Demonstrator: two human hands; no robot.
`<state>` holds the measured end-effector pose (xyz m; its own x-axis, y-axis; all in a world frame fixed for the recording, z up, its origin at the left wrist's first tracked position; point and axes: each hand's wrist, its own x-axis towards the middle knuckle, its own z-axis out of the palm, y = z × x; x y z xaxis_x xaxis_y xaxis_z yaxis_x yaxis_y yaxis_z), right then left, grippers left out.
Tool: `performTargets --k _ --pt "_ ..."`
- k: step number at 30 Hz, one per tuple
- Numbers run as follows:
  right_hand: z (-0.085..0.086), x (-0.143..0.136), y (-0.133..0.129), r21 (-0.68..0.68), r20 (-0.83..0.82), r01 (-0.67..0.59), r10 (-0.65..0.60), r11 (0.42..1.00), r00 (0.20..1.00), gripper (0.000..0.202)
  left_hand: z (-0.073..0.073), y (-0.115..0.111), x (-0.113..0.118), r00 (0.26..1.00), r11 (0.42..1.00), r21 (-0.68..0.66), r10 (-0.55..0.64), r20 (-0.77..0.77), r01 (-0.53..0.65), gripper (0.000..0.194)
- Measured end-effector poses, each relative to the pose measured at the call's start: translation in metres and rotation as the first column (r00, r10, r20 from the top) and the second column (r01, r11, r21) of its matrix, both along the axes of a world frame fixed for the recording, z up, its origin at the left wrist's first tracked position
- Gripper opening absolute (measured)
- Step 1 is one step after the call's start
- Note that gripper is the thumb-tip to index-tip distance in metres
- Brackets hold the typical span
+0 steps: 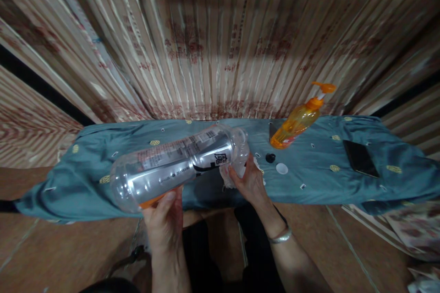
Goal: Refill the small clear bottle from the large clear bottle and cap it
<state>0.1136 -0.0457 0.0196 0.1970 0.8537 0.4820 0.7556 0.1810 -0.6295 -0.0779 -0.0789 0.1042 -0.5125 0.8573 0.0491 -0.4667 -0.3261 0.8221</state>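
A large clear plastic bottle with a printed label is held tilted above the cloth-covered table, its neck end up to the right. My left hand is closed around its lower side, near the base. At the neck end, my right hand grips the bottle, its fingers partly hidden. White crumpled tissue shows around my right hand; whether it is held or lies on the table I cannot tell. Right of that hand lie a small black cap and a white disc.
An orange pump bottle stands at the back right, with a dark flat thing beside it. Farther right lies a black phone. The teal patterned cloth covers the narrow table. Behind it hangs a striped curtain.
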Motion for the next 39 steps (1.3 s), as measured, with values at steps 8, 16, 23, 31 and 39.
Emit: performTargets --k 8,16,23,31,39 --pt "0.0012 -0.0002 0.0001 -0.021 -0.006 0.002 -0.002 1.0 1.0 0.069 0.001 0.0003 -0.0006 1.0 1.0 -0.01 -0.025 -0.014 0.025 0.052" --pt "0.0004 -0.0006 0.0 -0.008 0.01 0.006 -0.006 1.0 1.0 0.07 0.0028 0.001 0.0011 1.0 1.0 -0.008 -0.018 -0.003 0.018 0.051" --pt "0.0012 -0.0009 -0.0003 -0.014 0.001 0.007 -0.007 1.0 1.0 0.068 0.0051 0.0018 0.0019 1.0 1.0 0.012 -0.016 0.019 0.016 0.051" --pt "0.0043 -0.0003 -0.0006 -0.048 -0.034 -0.005 0.003 0.999 0.999 0.069 0.0039 0.0008 0.0014 1.0 1.0 0.008 -0.022 -0.008 0.022 0.054" --pt "0.0035 0.0 -0.0007 -0.061 -0.022 0.017 -0.018 0.998 1.0 0.072 0.0047 0.0014 0.0014 1.0 1.0 -0.001 -0.018 0.009 0.018 0.049"
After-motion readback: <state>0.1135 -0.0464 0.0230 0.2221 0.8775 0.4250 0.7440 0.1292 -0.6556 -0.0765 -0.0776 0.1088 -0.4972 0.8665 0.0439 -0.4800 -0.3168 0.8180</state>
